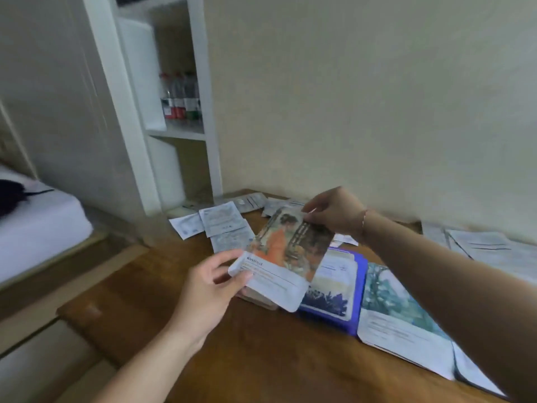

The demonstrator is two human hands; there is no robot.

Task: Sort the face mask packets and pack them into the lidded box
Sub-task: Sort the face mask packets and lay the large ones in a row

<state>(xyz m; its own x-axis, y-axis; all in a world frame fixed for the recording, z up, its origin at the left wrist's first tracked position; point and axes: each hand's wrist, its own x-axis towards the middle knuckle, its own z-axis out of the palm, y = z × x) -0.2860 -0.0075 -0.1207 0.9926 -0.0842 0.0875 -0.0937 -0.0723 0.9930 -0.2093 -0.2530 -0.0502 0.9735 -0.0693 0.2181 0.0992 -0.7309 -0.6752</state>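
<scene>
Orange-printed packet [286,251] is being pinched at opposite ends: left hand [209,289] gripping its near corner, right hand [334,212] its far edge, above the wooden table [261,359] (sorted stacks alongside). Advisable: aligning edges squarely before releasing.

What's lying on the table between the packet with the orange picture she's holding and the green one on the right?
In the head view, a blue box sits between them, with a packet lying in it.
</scene>
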